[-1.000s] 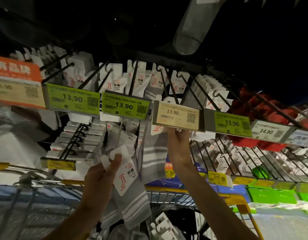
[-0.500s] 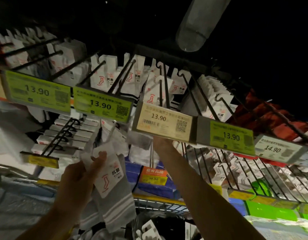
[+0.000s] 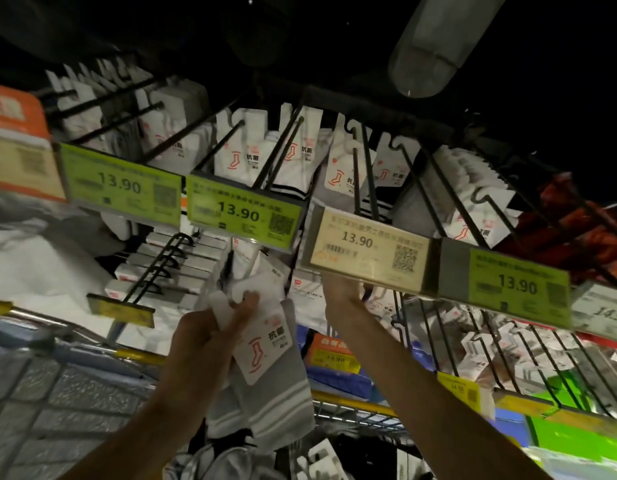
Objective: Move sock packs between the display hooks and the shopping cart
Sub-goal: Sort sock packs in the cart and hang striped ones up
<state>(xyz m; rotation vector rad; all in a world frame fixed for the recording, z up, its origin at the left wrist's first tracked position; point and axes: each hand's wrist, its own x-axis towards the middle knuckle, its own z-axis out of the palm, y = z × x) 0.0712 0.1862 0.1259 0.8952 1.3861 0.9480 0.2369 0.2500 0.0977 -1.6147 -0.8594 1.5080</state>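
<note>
My left hand [image 3: 210, 337] grips a grey striped sock pack [image 3: 265, 362] by its white card header, thumb on the card's top, below the row of display hooks. My right hand [image 3: 338, 289] reaches up under the beige 13.90 price tag [image 3: 365, 251]; its fingers are hidden behind the tag. Above the tags, black display hooks [image 3: 369, 174] carry white-carded sock packs [image 3: 244, 150]. The shopping cart [image 3: 355, 410] with its yellow rim lies below, with more sock packs [image 3: 317, 459] inside it.
Green 13.90 tags [image 3: 241, 213] hang left and right of the beige one. Red packs [image 3: 577, 220] fill hooks at far right. A lower row of hooks [image 3: 507, 355] and blue and green boxes [image 3: 577, 441] sit beyond the cart. A lamp [image 3: 435, 43] hangs overhead.
The view has shifted right again and the tags sit lower. My left hand has lifted the grey sock pack higher toward the hooks. My right hand stays under the beige tag.
</note>
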